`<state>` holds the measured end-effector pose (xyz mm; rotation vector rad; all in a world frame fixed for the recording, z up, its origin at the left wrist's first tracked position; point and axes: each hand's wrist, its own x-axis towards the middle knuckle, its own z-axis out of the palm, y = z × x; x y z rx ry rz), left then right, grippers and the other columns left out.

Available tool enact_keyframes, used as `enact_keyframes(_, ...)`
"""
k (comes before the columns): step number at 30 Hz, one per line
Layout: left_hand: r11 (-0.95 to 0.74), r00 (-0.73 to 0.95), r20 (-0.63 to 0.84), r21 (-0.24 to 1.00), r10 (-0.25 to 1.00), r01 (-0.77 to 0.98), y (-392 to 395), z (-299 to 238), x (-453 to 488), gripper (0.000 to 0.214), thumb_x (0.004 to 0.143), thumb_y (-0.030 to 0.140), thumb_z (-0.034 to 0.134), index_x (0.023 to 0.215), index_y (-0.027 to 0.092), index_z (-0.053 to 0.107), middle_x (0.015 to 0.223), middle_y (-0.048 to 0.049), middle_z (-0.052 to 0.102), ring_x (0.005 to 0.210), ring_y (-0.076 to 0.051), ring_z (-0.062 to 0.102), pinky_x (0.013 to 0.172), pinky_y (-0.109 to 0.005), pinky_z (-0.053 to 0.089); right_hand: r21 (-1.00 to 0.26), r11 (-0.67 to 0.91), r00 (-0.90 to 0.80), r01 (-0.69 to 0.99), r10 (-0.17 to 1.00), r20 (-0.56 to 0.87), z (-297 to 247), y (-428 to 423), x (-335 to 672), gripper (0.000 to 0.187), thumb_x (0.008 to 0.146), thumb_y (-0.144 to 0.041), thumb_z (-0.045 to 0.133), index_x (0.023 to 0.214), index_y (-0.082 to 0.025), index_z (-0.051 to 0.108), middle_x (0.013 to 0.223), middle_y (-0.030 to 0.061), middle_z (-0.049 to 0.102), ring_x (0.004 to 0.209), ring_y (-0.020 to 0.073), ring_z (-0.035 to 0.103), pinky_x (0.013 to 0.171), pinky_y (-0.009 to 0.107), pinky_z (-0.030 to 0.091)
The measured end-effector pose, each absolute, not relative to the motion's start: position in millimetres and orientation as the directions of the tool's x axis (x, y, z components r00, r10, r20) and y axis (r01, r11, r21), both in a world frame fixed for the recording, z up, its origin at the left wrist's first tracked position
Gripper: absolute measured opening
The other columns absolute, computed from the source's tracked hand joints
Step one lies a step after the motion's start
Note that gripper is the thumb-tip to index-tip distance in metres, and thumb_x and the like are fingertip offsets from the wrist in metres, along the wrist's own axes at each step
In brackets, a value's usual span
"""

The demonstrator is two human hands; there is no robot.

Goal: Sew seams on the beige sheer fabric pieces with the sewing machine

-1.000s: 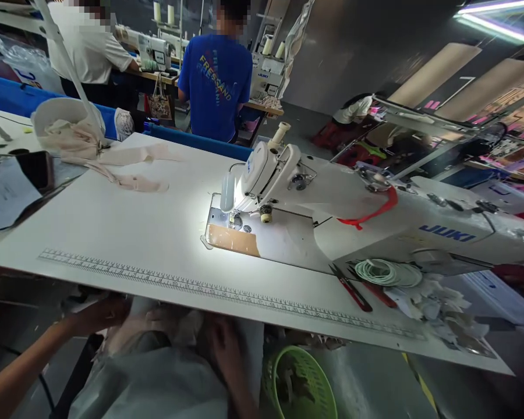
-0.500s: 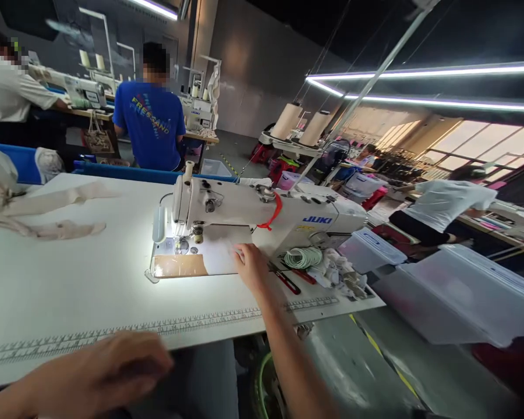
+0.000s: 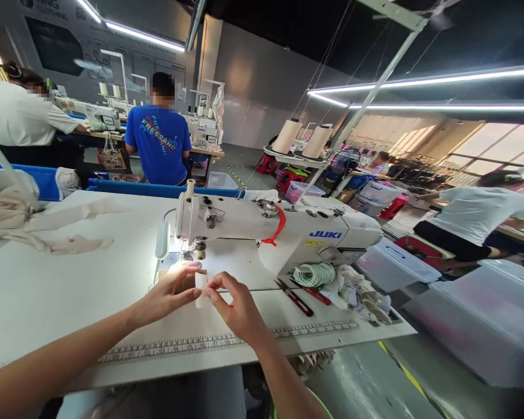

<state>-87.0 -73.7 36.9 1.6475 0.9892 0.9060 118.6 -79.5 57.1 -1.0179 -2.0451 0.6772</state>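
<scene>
A small white strip [image 3: 201, 288], perhaps cloth, stands between my two hands just in front of the sewing machine [image 3: 240, 212]. My left hand [image 3: 172, 294] holds its left side between thumb and fingers. On the right edge, the thumb and forefinger of my right hand [image 3: 236, 305] are pinched together. Both hands are over the front of the machine bed, close to the lit needle area. Part of the brown plate [image 3: 181, 282] under the needle is hidden by my left hand.
Thread snips [image 3: 294, 297], a coil of pale green cord [image 3: 314, 274] and cloth scraps [image 3: 358, 291] lie to the right. A ruler strip [image 3: 192, 344] runs along the front edge. Beige cloth [image 3: 70, 224] lies at left. Plastic bins [image 3: 471, 317] stand at right; co-workers sit beyond.
My left hand has risen from the table's front edge to the needle area. My right hand has come left and nearer from the machine bed. The white strip now shows between them.
</scene>
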Motion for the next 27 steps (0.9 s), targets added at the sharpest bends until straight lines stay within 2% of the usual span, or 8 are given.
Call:
enact_keyframes(3, -0.124, 0.438, 0.037, 0.978, 0.898, 0.170, -71.6, 45.0, -104.4, 0.037, 0.084, 0.056, 0.053, 0.078, 0.020, 0.054, 0.081, -0.0019, 0.065, 0.078, -0.018, 0.061, 0.071, -0.030, 0.048, -0.777, 0.504, -0.410, 0.376, 0.843, 0.349, 55.0, -77.5, 98.0, 0.011, 0.091, -0.027, 0.052, 0.082, -0.021, 0.054, 0.079, -0.0013, 0.064, 0.073, 0.0127, 0.060, 0.069, 0.024, 0.046)
enact_keyframes(6, -0.078, 0.263, -0.020, 0.931, 0.965, 0.357, -65.7, 42.6, -126.0, 0.036, 0.084, 0.055, 0.048, 0.072, 0.021, 0.045, 0.052, 0.0068, 0.045, 0.050, -0.012, 0.042, 0.052, -0.026, 0.033, -0.757, 0.457, -0.388, 0.467, 0.875, 0.289, 41.8, -61.6, 76.9, 0.005, 0.087, -0.021, 0.052, 0.082, -0.021, 0.053, 0.076, -0.0018, 0.063, 0.069, 0.0129, 0.060, 0.062, 0.023, 0.043)
enact_keyframes(11, -0.064, 0.073, 0.012, 0.642, 0.997, 0.764, -49.0, 32.4, -157.3, 0.023, 0.087, 0.038, 0.041, 0.070, 0.022, 0.043, 0.057, 0.0058, 0.045, 0.055, -0.014, 0.042, 0.055, -0.027, 0.027, -0.402, 0.563, -0.461, 0.722, 0.825, 0.327, 21.6, -35.1, 46.0, 0.014, 0.085, -0.010, 0.052, 0.078, -0.020, 0.058, 0.076, 0.0021, 0.066, 0.066, 0.0159, 0.058, 0.059, 0.027, 0.037)
enact_keyframes(15, -0.004, 0.014, -0.018, 0.461, 1.000, 0.887, -39.4, 33.2, -181.8, 0.018, 0.088, 0.037, 0.044, 0.089, 0.022, 0.052, 0.062, 0.0042, 0.053, 0.058, -0.017, 0.050, 0.056, -0.029, 0.031, -0.206, 0.626, -0.514, 0.753, 0.753, 0.410, 8.7, -27.6, 37.8, 0.015, 0.088, -0.012, 0.051, 0.078, -0.020, 0.059, 0.081, 0.0058, 0.065, 0.070, 0.0199, 0.057, 0.062, 0.031, 0.039)
enact_keyframes(18, 0.078, -0.134, 0.192, 0.273, 0.972, 0.959, -33.3, 40.2, -213.0, 0.033, 0.090, 0.040, 0.042, 0.109, 0.017, 0.055, 0.092, -0.0072, 0.066, 0.088, -0.025, 0.060, 0.062, -0.032, 0.040, -0.137, 0.641, -0.528, 0.755, 0.718, 0.454, 2.1, -28.5, 40.1, 0.014, 0.090, -0.014, 0.051, 0.080, -0.020, 0.059, 0.081, 0.0045, 0.062, 0.074, 0.0207, 0.057, 0.067, 0.033, 0.042)
enact_keyframes(20, 0.176, -0.214, 0.288, 0.154, 0.933, 0.972, -27.8, 43.7, -236.9, 0.040, 0.089, 0.045, 0.042, 0.107, 0.014, 0.059, 0.109, -0.0150, 0.064, 0.109, -0.032, 0.055, 0.071, -0.037, 0.046, -0.145, 0.652, -0.536, 0.745, 0.713, 0.451, 0.9, -30.1, 42.1, 0.014, 0.091, -0.016, 0.050, 0.082, -0.020, 0.059, 0.082, 0.0037, 0.061, 0.075, 0.0204, 0.056, 0.069, 0.033, 0.043)
enact_keyframes(23, 0.206, -0.232, 0.231, 0.130, 0.945, 0.970, -19.5, 40.8, -263.8, 0.039, 0.085, 0.049, 0.046, 0.090, 0.016, 0.066, 0.111, -0.0158, 0.065, 0.114, -0.036, 0.051, 0.082, -0.044, 0.046, -0.149, 0.653, -0.541, 0.743, 0.716, 0.441, 3.0, -32.0, 44.3, 0.014, 0.092, -0.016, 0.048, 0.087, -0.020, 0.060, 0.083, 0.0035, 0.060, 0.076, 0.0202, 0.056, 0.069, 0.033, 0.042)
enact_keyframes(27, -0.038, -0.049, 0.319, 0.261, 0.946, 0.965, -19.0, 26.3, -270.2, 0.032, 0.088, 0.037, 0.039, 0.078, 0.020, 0.063, 0.093, -0.0105, 0.068, 0.095, -0.027, 0.056, 0.081, -0.038, 0.046, -0.160, 0.630, -0.532, 0.760, 0.744, 0.404, 9.7, -35.1, 52.0, 0.017, 0.092, -0.013, 0.046, 0.098, -0.020, 0.061, 0.089, 0.0048, 0.061, 0.083, 0.0215, 0.056, 0.072, 0.034, 0.041)
